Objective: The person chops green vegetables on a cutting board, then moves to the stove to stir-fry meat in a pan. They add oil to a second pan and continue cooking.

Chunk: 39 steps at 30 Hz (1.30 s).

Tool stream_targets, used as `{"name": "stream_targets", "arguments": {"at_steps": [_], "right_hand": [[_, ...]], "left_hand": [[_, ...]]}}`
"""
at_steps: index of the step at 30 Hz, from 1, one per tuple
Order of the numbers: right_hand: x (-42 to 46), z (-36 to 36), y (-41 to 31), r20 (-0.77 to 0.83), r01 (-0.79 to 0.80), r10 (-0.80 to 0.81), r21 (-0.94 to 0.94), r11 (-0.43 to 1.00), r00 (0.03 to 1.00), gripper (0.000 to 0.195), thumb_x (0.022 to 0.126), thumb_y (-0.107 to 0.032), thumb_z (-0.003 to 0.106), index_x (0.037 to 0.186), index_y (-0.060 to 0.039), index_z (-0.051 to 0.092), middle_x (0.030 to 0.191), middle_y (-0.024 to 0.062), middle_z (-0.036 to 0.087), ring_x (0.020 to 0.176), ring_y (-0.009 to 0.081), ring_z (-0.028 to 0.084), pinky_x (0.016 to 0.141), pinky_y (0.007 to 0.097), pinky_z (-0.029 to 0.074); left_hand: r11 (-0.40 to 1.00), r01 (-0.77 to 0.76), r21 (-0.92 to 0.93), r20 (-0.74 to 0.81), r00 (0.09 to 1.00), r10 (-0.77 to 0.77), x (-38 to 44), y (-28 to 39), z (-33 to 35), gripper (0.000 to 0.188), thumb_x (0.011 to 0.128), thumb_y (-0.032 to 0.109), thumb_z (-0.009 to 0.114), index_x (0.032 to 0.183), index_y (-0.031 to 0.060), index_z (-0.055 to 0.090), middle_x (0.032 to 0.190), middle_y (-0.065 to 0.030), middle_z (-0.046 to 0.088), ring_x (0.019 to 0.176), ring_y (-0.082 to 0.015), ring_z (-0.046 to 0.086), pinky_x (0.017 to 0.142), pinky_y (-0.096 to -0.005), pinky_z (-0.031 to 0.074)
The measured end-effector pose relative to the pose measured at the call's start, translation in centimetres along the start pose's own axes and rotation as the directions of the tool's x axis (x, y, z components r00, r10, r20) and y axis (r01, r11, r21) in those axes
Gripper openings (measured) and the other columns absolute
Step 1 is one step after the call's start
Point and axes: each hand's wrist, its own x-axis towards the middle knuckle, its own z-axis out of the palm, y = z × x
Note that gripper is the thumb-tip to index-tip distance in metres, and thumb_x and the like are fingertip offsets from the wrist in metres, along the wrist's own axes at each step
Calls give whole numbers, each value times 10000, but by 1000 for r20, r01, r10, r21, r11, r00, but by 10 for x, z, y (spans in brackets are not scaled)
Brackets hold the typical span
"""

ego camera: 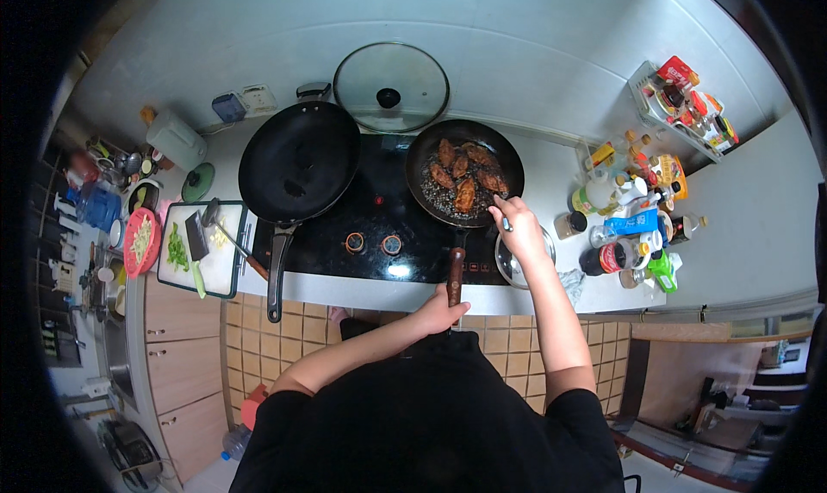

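My left hand (440, 313) grips the brown wooden handle (456, 276) of a dark frying pan (413, 176) on the right side of the black cooktop (378, 254). Several browned pieces of food (464, 194) lie in bubbling liquid in this pan. Over its near right rim, my right hand (519, 226) is closed around a slim utensil (507, 224). Only the utensil's end shows plainly; its working tip is hidden or too small to make out. Partly under my right forearm lies a glass lid (507, 260) with a metal rim.
On the left stands a large black wok (300, 160), its handle overhanging the counter edge. A glass lid (391, 73) leans on the wall. A cutting board (213, 276) bears a cleaver (197, 234), a ladle and chopped greens. Bottles and jars (614, 257) crowd the right.
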Motion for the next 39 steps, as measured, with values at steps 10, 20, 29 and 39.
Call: {"name": "stream_targets", "arguments": {"at_steps": [10,20,29,39], "right_hand": [[7,-16,25,108,134,-140,62,989,984,267,925,-269,678,1154,-139,721,879,133,622,810,339,668,729,432,545],[40,-10,67,206,-460,424,568,682,882,432,1017,-369,559,1013,36,708,828,166,705,732,260,716,627,346,581],[36,-22,82,216,-538,614,739,406,759,472,1014,-369,578,1012,92,680,762,152,702,662,200,720,545,299,600],[30,-5,61,167,-462,539,748,476,825,315,973,-249,662,1004,60,717,770,119,710,648,156,706,561,277,572]], "left_hand": [[999,39,-2,17,999,-39,-2,5,-2,580,930,314,686,1210,-91,378,942,-160,601,758,-208,633,669,-343,532],[998,66,-22,26,998,-65,-8,16,-6,558,932,305,685,1196,-80,380,907,-149,601,720,-195,627,620,-340,525],[997,68,-40,12,998,-67,-6,13,-3,520,935,282,684,1177,-67,382,876,-129,592,673,-176,607,583,-325,511],[997,66,-42,37,997,-65,-9,19,-7,556,933,295,693,1203,-77,380,911,-140,585,741,-182,613,620,-326,524]]}}
